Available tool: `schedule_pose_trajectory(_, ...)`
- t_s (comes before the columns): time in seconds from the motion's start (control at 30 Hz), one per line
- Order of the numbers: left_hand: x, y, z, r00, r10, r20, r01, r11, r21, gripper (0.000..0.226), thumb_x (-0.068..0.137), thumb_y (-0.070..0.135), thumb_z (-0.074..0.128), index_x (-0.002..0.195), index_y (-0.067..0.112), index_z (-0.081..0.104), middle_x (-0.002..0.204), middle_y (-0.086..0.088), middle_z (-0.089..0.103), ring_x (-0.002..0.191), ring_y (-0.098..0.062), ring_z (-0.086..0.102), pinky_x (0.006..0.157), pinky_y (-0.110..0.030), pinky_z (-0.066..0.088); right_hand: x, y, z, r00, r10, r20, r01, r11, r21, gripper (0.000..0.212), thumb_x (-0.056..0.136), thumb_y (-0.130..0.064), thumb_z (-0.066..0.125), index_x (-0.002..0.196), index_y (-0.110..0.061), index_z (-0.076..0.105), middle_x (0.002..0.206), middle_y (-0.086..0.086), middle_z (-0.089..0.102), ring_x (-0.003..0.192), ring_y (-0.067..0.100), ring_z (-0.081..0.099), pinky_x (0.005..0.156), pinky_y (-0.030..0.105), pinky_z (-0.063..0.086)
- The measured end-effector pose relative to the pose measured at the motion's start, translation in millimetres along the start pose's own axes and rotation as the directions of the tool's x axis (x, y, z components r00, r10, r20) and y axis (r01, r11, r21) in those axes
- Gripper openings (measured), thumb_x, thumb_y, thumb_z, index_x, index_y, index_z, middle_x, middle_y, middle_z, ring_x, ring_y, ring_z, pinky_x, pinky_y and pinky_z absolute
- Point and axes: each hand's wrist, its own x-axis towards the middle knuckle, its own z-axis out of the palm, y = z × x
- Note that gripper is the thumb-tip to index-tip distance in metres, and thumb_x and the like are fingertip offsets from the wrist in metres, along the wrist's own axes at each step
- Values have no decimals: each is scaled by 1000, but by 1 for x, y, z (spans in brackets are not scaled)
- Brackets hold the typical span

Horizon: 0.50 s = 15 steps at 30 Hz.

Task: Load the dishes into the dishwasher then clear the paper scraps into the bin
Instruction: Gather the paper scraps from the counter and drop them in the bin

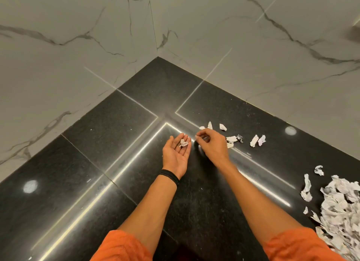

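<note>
**Head view: gathering paper from a corner surface.**

- **Left grip** [176, 153]: it lies palm up just above the black surface [116, 134], with fingers relaxed and nearly straight. It serves as a tray, and 1 scrap [183, 143] rests on the fingers, carried rather than clasped.
- **Right grip** [211, 146]: it hangs just beside the left, knuckles up and fingers curled. Thumb and forefinger meet on what looks like a small white bit [196, 137]. The bit is tiny, so this hold is a judgement. The pinch sits close to the left fingertips, probably so that each piece travels only a short way into the open palm.
- **Loose scraps** [231, 139]: these lie scattered on the surface just beyond the right grip, toward the marble wall [78, 46], within easy reach of the picking hand.
- **Pile** [342, 208]: a much larger heap sits well apart at the right edge of the view, with a few strays beside it.
- **Not in view:** the bin, the dishwasher and any dishes.
- **Step in hand:** judged to be collection of paper, with most of it not yet picked up.
</note>
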Motion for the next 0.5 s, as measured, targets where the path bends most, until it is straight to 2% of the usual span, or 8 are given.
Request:
schedule_pose_trajectory(0.07,3,-3,3,1000,-2,-3,2,1000,9,45,106,35,44,127,-1,64,131,-22,65,123,-32,62,108,-41,48,-10,-16,1,996,-13,83,-5,977,214,5,86,-23,77,90,-24,76,83,-14,73,78,4,67,75,24,54)
schedule_pose_trajectory(0.13,4,-7,7,1000,-15,4,15,1000,4,47,108,35,39,125,-1,64,129,-22,66,123,-33,63,111,-45,46,-18,-27,3,986,-68,149,24,959,281,6,87,-22,77,92,-25,77,85,-14,74,79,3,68,75,20,53)
schedule_pose_trajectory(0.23,1,-8,13,999,-30,12,31,998,-49,48,109,33,36,126,-3,63,127,-22,67,124,-33,62,106,-41,49,-9,-21,2,999,-8,41,-4,963,268,6,90,-23,73,92,-26,77,86,-15,74,81,2,68,78,21,53)
schedule_pose_trajectory(0.33,-1,-4,13,999,-36,31,39,994,-105,47,109,30,37,126,-7,62,128,-23,66,121,-33,64,98,-39,54,14,-3,-6,998,6,-70,-4,1000,23,11,91,-24,70,100,-26,76,98,-12,72,87,8,64,83,32,52)
schedule_pose_trajectory(0.43,-1,0,11,999,-32,41,36,993,-115,47,109,31,39,126,-8,61,126,-24,67,119,-34,65,97,-39,54,36,11,-11,995,-103,-1,98,949,-299,20,95,-25,66,113,-22,74,110,-3,71,101,23,57,85,36,46)
schedule_pose_trajectory(0.5,0,1,11,998,-34,49,39,993,-113,47,109,31,40,126,-7,61,126,-24,68,120,-34,65,98,-40,54,43,16,-11,986,-159,54,167,898,-407,19,98,-25,63,112,-21,75,108,-1,70,99,26,53,82,36,46)
